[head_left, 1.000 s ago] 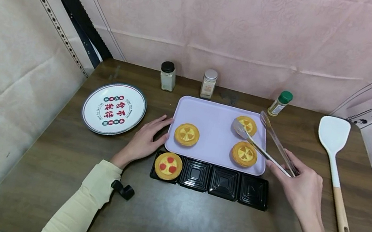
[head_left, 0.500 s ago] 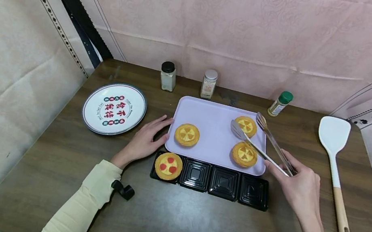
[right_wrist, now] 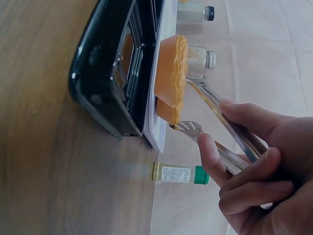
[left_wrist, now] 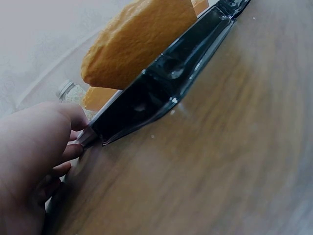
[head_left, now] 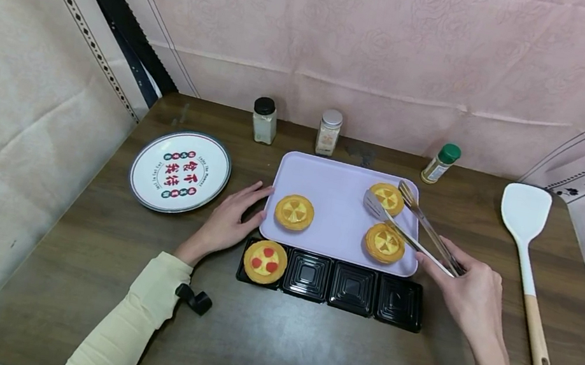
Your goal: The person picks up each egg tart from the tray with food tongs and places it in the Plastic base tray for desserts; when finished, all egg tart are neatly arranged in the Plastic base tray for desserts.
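Observation:
My right hand (head_left: 473,297) grips metal tongs (head_left: 431,235); their two tips straddle the far egg tart (head_left: 388,195) at the right of the lilac tray (head_left: 336,215). In the right wrist view the tongs (right_wrist: 227,125) reach in beside that tart, partly behind the nearer tart (right_wrist: 168,71). A second tart (head_left: 384,243) sits just in front of it, below the tongs. My left hand (head_left: 231,214) rests with extended fingers at the tray's left edge. Close to that hand are a tart (head_left: 294,212) on the tray and a red-dotted tart (head_left: 264,262) in the black compartment tray (head_left: 353,286).
A white plate with red writing (head_left: 180,171) lies on the left. Behind the tray stand a black-capped jar (head_left: 264,121), a grey-capped jar (head_left: 328,133) and a green-capped bottle (head_left: 440,164). A white spatula (head_left: 526,260) with a wooden handle lies at the right.
The tongs have shifted left and narrowed, with the right-hand tip now over the tray beside the far tart. My right hand moved slightly left; my left hand stayed still.

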Demonstrator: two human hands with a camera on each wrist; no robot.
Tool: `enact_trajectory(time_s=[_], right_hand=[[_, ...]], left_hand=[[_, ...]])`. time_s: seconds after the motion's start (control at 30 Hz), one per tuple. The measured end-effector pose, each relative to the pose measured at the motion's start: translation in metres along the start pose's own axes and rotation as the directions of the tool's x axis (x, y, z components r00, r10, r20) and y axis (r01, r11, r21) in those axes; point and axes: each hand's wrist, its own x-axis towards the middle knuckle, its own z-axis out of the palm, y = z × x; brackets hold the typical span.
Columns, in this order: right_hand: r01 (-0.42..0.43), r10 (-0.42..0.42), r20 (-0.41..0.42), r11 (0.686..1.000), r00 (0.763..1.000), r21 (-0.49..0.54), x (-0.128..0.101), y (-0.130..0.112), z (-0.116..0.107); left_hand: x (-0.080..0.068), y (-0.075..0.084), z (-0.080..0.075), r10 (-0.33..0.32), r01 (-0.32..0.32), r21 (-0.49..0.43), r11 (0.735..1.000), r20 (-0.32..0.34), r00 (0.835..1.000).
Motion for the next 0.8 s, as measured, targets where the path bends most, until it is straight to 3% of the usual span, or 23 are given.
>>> enact_trajectory(time_s=[0.8], right_hand=[[0.011,-0.011,-0.006,1.0,1.0,0.016,0.0004,0.0013,0.0009]], left_hand=[[-0.0003,0.0003,0.0001,-0.009,0.009,0.003,1.0,0.001,1.0]])
